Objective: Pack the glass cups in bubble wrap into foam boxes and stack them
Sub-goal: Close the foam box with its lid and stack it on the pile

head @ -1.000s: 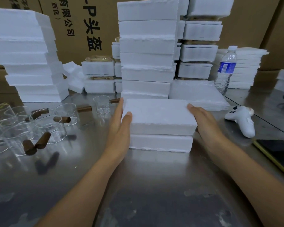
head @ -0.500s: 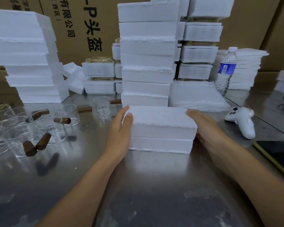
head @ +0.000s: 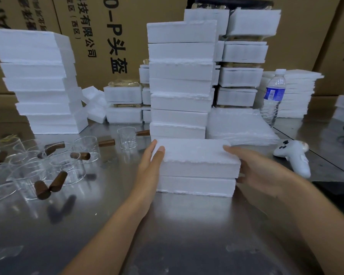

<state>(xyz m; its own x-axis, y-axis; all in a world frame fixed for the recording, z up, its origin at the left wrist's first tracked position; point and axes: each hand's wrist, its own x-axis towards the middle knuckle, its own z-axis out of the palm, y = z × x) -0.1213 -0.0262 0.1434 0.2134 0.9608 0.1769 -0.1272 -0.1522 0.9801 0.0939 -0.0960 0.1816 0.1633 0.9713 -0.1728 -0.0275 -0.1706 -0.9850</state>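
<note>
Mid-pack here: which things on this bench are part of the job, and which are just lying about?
Job: foam box between left hand and right hand; foam box stacks; glass cups.
Lying about: water bottle; white controller; dark phone.

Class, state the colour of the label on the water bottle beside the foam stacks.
Blue, on the water bottle; the head view shows it.

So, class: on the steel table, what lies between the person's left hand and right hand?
In the head view, a white foam box fills the gap, lid on base; the left hand and right hand each touch one end.
</note>
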